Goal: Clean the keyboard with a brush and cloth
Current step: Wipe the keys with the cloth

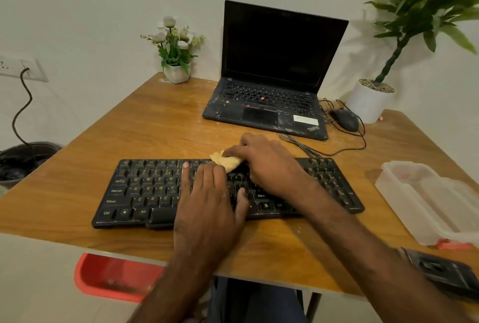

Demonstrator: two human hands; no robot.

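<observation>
count: one black keyboard point(145, 188), one small tan cloth point(228, 162), two bare hands. also one open laptop point(272, 68) with dark screen, one wired mouse point(346, 119), two potted plants, one clear plastic container point(425, 201), one wooden table point(129, 125).

keyboard: flat on the table near the front edge, long side across the view. cloth: bunched on the top key row, around the middle of the keyboard, partly under the right hand.

surroundings: laptop behind the keyboard, well apart from it, white smears on its palm rest. mouse just beside the laptop's right side. grey cable point(305, 146) loose on the table between laptop and keyboard. small flower pot point(177, 72) at the far left corner; large white pot point(369, 101) at the far right. container near the right edge, right of the keyboard. dark flat object point(440, 268) at the front right corner, blurred, kind not clear. red seat point(114, 276) under the table's front edge. wall socket point(18, 66) and dark bin point(23, 159) at left. middle keys hidden by both hands.

left hand point(210, 198): palm down on the middle keys, fingers straight and close together, thumb spread to the right, gripping nothing.

right hand point(267, 164): over the upper middle keys, forearm crossing the keyboard's right half, fingers bent and clamped on the cloth, pressing it to the top row.
</observation>
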